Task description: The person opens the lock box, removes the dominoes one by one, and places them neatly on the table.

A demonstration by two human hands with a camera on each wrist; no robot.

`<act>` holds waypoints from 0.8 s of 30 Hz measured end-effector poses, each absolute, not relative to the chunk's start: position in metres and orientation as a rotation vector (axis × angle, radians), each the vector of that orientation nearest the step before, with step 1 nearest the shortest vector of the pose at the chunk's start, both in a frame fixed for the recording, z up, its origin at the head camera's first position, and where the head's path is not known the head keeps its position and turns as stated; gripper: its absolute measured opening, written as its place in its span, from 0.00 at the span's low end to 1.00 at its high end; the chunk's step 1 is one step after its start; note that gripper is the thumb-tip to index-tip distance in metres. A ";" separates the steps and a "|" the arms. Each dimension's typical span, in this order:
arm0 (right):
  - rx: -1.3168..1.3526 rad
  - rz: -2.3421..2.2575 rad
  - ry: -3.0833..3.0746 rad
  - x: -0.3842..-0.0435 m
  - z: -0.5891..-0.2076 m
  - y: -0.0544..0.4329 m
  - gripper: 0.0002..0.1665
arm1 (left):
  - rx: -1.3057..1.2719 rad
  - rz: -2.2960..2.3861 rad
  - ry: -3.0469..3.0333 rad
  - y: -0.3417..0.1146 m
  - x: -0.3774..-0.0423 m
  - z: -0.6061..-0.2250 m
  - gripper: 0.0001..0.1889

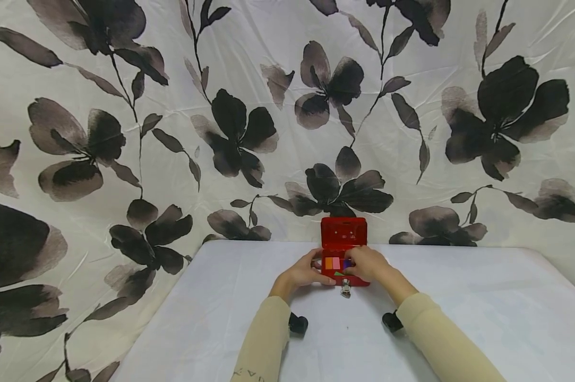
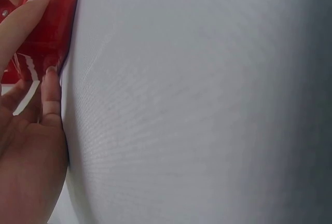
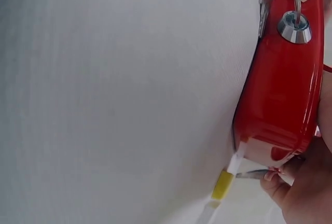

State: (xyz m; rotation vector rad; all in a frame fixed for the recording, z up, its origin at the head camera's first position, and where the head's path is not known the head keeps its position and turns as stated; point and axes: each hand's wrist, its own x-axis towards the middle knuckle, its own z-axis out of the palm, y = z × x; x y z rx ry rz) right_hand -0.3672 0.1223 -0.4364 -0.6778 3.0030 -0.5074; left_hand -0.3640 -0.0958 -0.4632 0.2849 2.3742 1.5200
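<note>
A red cash box [image 1: 344,233] stands on the white table with its lid raised. Orange, pink [image 1: 336,263] and blue pieces lie inside, with a green piece near the front. My left hand [image 1: 302,273] grips the left side, thumb on the front face and fingers along the side. That thumb's tip is beside the key ring, whose key [image 3: 296,19] sits in the lock. My right hand [image 1: 367,262] reaches over the right side, fingertips down inside at the blue piece [image 1: 347,263]; I cannot tell whether they pinch it. In the right wrist view its lower fingers curl beside the box's end.
A white and yellow strip [image 3: 223,184] shows beside the box's corner in the right wrist view. The white table [image 1: 220,313] extends on both sides, and a floral cloth [image 1: 239,138] hangs behind its far edge. Black wrist cameras [image 1: 298,324] sit beneath the cream sleeves.
</note>
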 end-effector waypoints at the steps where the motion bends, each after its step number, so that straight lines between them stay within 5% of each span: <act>1: -0.683 -0.504 3.008 -0.366 -0.435 0.124 0.19 | 0.286 1.519 2.375 -0.095 -0.364 -0.463 0.48; 24: -0.801 -0.683 3.002 -0.350 -0.416 0.149 0.23 | 0.255 1.512 2.395 -0.095 -0.365 -0.465 0.48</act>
